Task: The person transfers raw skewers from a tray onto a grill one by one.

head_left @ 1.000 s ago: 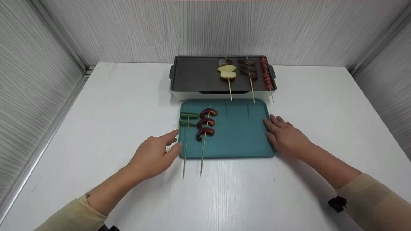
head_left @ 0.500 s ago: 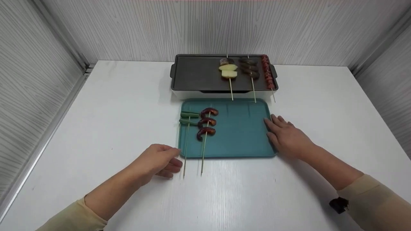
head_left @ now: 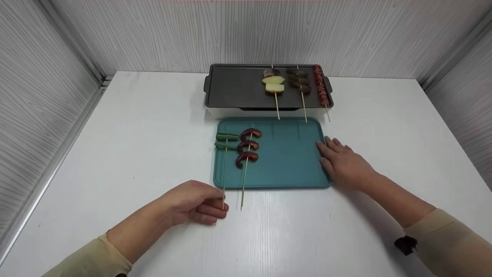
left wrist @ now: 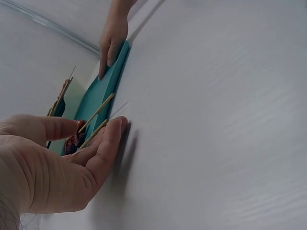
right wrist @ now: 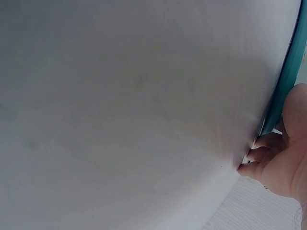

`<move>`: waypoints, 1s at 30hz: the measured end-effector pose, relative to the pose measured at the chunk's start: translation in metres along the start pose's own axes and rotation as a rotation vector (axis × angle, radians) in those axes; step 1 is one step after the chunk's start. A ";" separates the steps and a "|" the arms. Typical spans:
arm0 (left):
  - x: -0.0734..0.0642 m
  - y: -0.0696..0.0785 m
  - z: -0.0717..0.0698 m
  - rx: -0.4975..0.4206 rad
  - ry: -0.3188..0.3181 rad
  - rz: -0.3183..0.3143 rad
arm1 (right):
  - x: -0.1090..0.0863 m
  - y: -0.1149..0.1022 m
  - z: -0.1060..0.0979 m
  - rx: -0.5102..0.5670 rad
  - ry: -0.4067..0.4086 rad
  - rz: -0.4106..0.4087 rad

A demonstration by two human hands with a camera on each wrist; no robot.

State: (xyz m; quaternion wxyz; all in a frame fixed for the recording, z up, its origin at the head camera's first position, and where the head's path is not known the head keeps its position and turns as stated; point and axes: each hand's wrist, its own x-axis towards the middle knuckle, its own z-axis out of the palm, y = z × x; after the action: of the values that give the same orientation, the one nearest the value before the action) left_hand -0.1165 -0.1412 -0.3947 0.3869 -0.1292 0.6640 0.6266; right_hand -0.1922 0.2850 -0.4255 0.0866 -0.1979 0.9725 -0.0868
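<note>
A teal tray lies on the white table. On its left half rest two skewers: one with green vegetable pieces, the other with curved dark-red pieces. Their bare sticks stick out past the tray's front edge. My left hand is at the end of the green skewer's stick, its fingers behind and below it. In the left wrist view a gap shows between thumb and fingers, with the stick against the fingers. My right hand rests with extended fingers against the tray's right edge.
Behind the tray stands a dark griddle on a white base. Three skewers lie on its right part: pale yellow slices, dark brown pieces and small red pieces. Their sticks overhang its front. Wood-grain walls enclose the table.
My left hand has moved from the tray's left edge down and right to the lower end of the green skewer's stick. The right hand stays at the tray's edge.
</note>
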 end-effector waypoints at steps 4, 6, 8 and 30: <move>0.002 0.000 0.001 0.006 -0.015 -0.001 | 0.001 0.000 0.000 -0.005 0.012 -0.004; 0.002 0.001 0.000 0.004 -0.019 0.000 | 0.001 0.000 -0.001 -0.006 0.019 -0.010; 0.002 0.002 0.000 0.002 -0.022 0.002 | 0.001 -0.001 -0.001 -0.007 0.024 -0.013; -0.006 0.008 -0.002 0.002 -0.079 0.090 | -0.001 -0.001 0.001 0.003 0.023 -0.011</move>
State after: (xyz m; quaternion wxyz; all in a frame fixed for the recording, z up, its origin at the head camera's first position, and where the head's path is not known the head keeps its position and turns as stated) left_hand -0.1180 -0.1432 -0.3852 0.3843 -0.0738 0.6539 0.6475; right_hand -0.1909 0.2847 -0.4262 0.0754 -0.2020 0.9722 -0.0912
